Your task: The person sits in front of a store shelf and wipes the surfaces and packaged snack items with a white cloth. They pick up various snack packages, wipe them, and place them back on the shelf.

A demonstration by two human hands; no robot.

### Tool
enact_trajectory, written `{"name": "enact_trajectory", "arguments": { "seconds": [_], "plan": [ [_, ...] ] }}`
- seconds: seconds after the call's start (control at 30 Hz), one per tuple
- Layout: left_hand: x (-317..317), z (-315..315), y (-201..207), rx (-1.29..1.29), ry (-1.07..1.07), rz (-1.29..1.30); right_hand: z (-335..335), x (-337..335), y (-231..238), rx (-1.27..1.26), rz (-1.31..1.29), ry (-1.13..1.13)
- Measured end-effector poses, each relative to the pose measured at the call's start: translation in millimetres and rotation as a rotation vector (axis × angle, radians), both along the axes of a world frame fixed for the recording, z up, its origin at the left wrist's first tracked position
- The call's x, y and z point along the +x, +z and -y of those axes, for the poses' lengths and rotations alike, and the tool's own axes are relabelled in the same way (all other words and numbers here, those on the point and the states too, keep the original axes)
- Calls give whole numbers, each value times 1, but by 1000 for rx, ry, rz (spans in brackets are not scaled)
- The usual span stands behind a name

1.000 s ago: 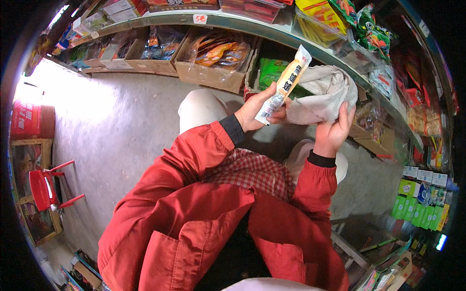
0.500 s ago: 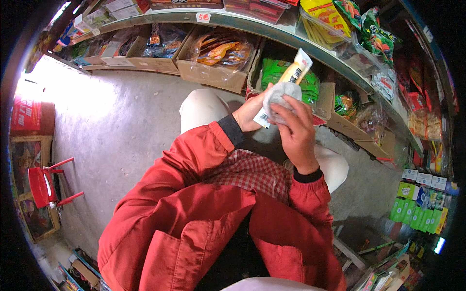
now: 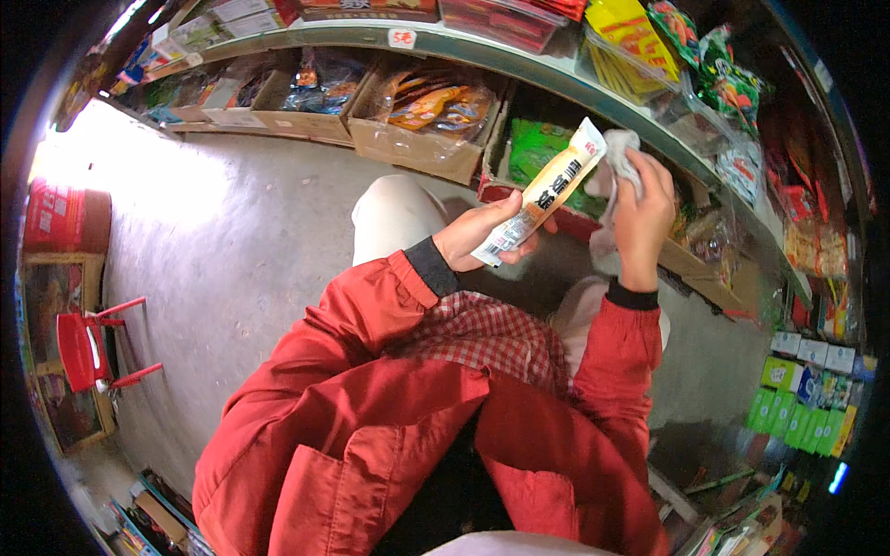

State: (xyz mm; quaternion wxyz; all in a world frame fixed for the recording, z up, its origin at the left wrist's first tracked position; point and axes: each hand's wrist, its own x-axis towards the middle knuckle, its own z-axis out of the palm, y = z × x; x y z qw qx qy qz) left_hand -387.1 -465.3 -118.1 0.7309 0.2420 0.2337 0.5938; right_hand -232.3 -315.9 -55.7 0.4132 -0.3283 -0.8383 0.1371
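Observation:
In my left hand [image 3: 482,230] is a long, narrow snack packet [image 3: 553,185], white and yellow with dark print, gripped near its lower end and tilted up to the right. My right hand [image 3: 646,211] pinches a grey-white cloth [image 3: 623,157] beside the packet's upper end; part of the cloth hangs down by the wrist. Behind both hands, an open carton holds green packets [image 3: 538,148]. The cloth and hand hide part of that carton.
A curved shelf edge [image 3: 464,44] runs above cardboard boxes, among them one with orange packets [image 3: 426,153]. Yellow packets [image 3: 630,46] fill a plastic tub at upper right. A red stool [image 3: 83,352] stands on the concrete floor [image 3: 241,241] at left; green boxes [image 3: 788,417] are stacked at right.
The cloth, which was wrapped round the packet's middle, is now off it. My right hand has moved up and right with the cloth. More of the packet shows in my left hand.

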Motion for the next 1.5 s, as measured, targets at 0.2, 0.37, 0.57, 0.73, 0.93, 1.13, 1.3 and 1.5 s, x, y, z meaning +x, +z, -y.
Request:
{"name": "enact_trajectory", "arguments": {
  "seconds": [0.2,0.37,0.57,0.73,0.93,1.13,1.3,1.5],
  "plan": [
    [-34,7,23,34,245,8,26,33,-1,-595,-318,244],
    [-102,3,63,183,384,-221,28,55,-14,-1093,-568,371],
    [-211,-13,122,102,546,-675,14,66,-53,-1234,-486,463],
    [-295,-44,156,100,647,-1278,11,64,-69,-1371,-538,446],
    [-348,-87,161,77,736,-2279,4,60,-71,-1305,-343,495],
    [-357,-112,142,-18,690,-2567,4,61,-76,-1445,-479,433],
    [-371,-125,126,-58,774,-2572,0,65,-87,-1447,-500,422],
    [-378,-121,113,-53,871,-2662,2,63,-81,-1493,-485,429]
  ]
}}
